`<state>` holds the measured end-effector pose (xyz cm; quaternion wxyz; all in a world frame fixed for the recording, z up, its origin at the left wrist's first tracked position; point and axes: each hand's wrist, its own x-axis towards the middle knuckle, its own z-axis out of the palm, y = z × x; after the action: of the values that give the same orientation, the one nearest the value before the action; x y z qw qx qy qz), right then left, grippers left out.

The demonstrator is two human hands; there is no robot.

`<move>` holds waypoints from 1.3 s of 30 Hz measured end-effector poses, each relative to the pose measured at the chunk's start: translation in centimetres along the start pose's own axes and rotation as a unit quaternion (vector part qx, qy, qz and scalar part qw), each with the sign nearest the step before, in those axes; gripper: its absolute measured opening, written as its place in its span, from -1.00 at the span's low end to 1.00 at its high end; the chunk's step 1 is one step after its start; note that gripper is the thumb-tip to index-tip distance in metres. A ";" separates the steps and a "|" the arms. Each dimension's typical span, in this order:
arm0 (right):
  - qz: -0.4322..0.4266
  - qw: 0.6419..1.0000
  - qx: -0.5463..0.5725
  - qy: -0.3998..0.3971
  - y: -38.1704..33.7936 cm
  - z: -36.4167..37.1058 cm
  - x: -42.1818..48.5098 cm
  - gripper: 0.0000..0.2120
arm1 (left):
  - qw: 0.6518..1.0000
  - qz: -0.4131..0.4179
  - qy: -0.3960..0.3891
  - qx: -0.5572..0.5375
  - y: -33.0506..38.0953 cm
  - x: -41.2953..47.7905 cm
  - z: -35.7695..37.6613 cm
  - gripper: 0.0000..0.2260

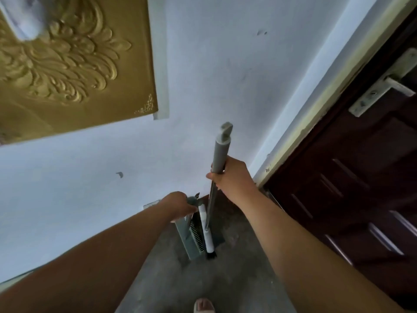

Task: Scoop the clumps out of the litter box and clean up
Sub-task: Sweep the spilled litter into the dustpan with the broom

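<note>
2 hands are in view, each holding 1 tool. The right hand (232, 177) is wrapped tight around the grey grip of 1 long-handled broom (222, 150), which stands almost upright with its dark bristles down on the grey floor (237, 272). The left hand (180, 205) curls over the top of 1 upright dustpan (187, 236) (1 row of comb teeth runs along its edge), just beside the broom, at the foot of the pale wall (203, 64). To the right is 1 dark door (361, 177) with 1 lever handle (397, 84). 1 gold relief panel (67, 64) hangs upper left. 1 sandalled foot (204, 307) shows below.
</note>
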<state>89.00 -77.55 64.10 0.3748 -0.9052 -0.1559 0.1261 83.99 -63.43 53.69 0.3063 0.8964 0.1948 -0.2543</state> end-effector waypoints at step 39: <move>-0.062 0.993 0.068 -0.076 3.1 1.0 14.2 -0.87 | 0.999 0.027 0.009 -0.014 6.4 12.5 -3.2 -0.72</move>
<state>102.28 -73.72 59.60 0.4293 -0.8541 -0.2309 0.1811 98.22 -63.60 51.58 0.3242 0.8991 0.1767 -0.2352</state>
